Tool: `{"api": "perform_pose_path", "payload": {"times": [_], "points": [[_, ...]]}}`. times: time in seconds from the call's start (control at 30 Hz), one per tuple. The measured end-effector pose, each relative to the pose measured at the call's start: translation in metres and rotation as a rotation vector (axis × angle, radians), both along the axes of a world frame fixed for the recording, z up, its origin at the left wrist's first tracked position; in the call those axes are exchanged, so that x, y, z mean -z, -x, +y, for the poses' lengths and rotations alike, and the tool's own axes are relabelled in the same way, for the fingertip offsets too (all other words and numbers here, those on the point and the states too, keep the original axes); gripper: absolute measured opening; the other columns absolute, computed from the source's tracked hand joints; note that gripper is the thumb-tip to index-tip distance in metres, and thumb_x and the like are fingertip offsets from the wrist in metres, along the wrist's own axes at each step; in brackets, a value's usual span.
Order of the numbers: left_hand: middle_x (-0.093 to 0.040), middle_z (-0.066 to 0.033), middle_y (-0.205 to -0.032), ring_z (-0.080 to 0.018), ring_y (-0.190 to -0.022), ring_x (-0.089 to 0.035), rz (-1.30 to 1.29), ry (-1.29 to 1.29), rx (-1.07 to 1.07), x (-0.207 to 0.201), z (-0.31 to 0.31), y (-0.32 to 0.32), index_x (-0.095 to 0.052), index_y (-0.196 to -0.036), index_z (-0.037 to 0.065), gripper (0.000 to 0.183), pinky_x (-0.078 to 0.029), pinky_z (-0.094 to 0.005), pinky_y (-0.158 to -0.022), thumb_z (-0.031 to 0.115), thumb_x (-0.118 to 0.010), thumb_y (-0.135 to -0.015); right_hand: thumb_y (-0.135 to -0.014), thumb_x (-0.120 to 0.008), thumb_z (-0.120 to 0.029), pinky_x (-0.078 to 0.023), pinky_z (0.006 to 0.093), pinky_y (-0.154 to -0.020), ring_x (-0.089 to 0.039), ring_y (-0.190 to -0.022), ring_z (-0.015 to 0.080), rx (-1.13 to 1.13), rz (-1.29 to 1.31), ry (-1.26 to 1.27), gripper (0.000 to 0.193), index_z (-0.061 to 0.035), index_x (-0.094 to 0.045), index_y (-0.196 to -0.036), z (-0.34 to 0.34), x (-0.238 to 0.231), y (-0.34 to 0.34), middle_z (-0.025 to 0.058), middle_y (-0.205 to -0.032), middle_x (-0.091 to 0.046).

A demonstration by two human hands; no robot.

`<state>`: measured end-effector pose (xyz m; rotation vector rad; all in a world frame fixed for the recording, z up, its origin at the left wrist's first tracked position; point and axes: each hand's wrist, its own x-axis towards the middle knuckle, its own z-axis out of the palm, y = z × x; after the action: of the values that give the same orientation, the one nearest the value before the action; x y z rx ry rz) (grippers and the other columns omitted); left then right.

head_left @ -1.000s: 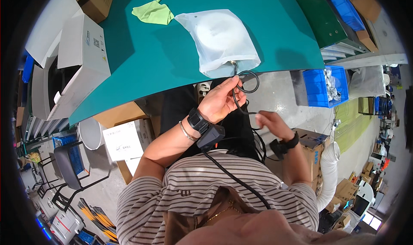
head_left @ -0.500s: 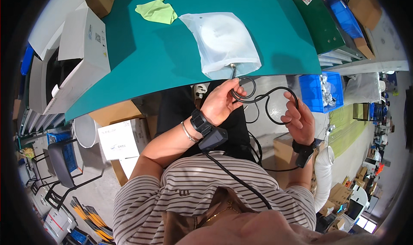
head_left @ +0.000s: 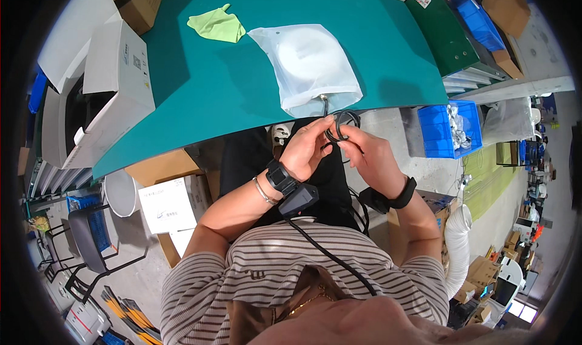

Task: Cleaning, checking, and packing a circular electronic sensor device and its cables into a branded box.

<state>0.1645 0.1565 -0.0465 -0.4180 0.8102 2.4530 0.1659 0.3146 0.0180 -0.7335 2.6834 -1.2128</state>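
A translucent white bag lies at the front edge of the green table, with a round white object inside it. From the bag's near end comes a black cable, wound into small loops just off the table edge. My left hand is closed on the loops, thumb and fingers pinching them. Close beside it, my right hand also grips the cable, its fingertips at the loops' right side. The fingers partly hide where the cable runs between both hands.
A light-green cloth lies on the green table, left of the bag. At the left stands an open white carton with something dark inside. Beyond the table's right side is a blue bin holding white parts. Cardboard boxes stand below the table.
My right hand has come in leftward to meet my left hand. The wide cable loop it was holding out to the right is now gathered into the small coil.
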Motion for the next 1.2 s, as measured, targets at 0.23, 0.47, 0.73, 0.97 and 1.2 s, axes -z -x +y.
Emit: {"api": "perform_pose_path", "payload": {"times": [0.23,0.47,0.73,0.97,1.2], "points": [[-0.065,0.0037,-0.092,-0.0081,-0.082,-0.058,-0.012,-0.174,0.027,0.024,-0.006,0.002,-0.064,-0.099,0.012,0.019,-0.047,-0.0255,-0.076,0.027,-0.054,-0.096,-0.09,-0.057,-0.015,-0.048,0.0387,-0.054,-0.063,-0.068,0.0297,-0.088,0.202,-0.316,0.016,-0.0079,-0.054,-0.105,-0.004,-0.004,0.011,0.0104,-0.078,-0.063],[-0.065,-0.0027,-0.096,-0.0106,-0.085,-0.06,0.016,-0.351,0.031,0.032,-0.002,0.003,-0.061,-0.104,0.006,0.022,-0.049,-0.0251,-0.078,0.025,-0.054,-0.097,-0.09,-0.057,-0.02,-0.048,0.0372,-0.052,-0.062,-0.064,0.0273,-0.13,0.359,-0.382,0.013,-0.0074,-0.055,-0.094,-0.001,-0.011,0.019,0.008,-0.071,-0.062],[-0.063,0.0001,-0.096,-0.0067,-0.078,-0.059,0.077,-0.436,0.053,0.043,-0.005,0.003,-0.061,-0.11,0.003,0.022,-0.052,-0.019,-0.074,0.02,-0.053,-0.097,-0.09,-0.057,-0.019,-0.047,0.0371,-0.051,-0.062,-0.062,0.0282,-0.232,0.296,-0.46,0.012,-0.0075,-0.054,-0.089,-0.005,-0.015,0.029,0.0073,-0.069,-0.061],[-0.064,0.0002,-0.097,-0.0072,-0.08,-0.06,0.173,-0.452,0.052,0.045,0.002,0.002,-0.063,-0.105,0.005,0.018,-0.05,-0.0205,-0.075,0.018,-0.054,-0.097,-0.087,-0.062,-0.022,-0.047,0.0381,-0.052,-0.061,-0.06,0.0285,-0.189,0.291,-0.39,0.016,-0.0079,-0.055,-0.086,-0.007,-0.008,0.022,0.008,-0.069,-0.06],[-0.059,-0.0004,-0.1,-0.0122,-0.105,-0.056,0.234,-0.428,0.059,0.049,0.002,-0.001,-0.059,-0.098,0.01,0.021,-0.045,-0.0301,-0.089,0.028,-0.049,-0.099,-0.082,-0.069,-0.016,-0.045,0.0366,-0.076,-0.058,-0.072,0.027,-0.183,-0.011,-0.25,0.019,-0.0036,-0.055,-0.083,0.071,0.015,0.006,0.0074,-0.071,-0.058]]}}
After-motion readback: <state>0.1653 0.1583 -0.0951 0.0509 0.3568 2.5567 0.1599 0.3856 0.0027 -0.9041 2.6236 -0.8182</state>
